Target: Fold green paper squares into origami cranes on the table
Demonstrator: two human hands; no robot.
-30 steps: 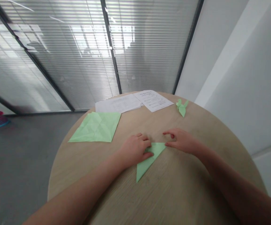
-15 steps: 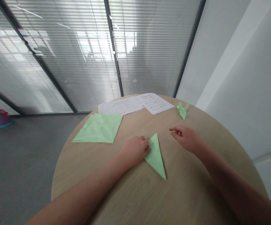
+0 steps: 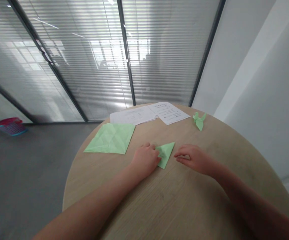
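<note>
My left hand (image 3: pixel 146 159) rests on the table over a folded piece of green paper (image 3: pixel 166 154), its fingers curled onto the paper's left part. That part is hidden under the hand; a triangular portion shows on the right, one corner pointing up and right. Just to the right, my right hand (image 3: pixel 193 158) hovers close to the paper's edge without visibly touching it. A gap shows between its thumb and fingers, with nothing in them.
A creased green sheet (image 3: pixel 112 138) lies flat at the left of the round wooden table (image 3: pixel 174 206). White printed papers (image 3: pixel 169 112) lie at the far edge, and a small green origami figure (image 3: pixel 199 121) sits at the far right. A red-and-blue basket (image 3: pixel 11 126) stands on the floor.
The green paper has turned: its long lower point no longer shows, and a smaller triangle now points up and right. My right hand has moved closer to it. The view has shifted slightly.
</note>
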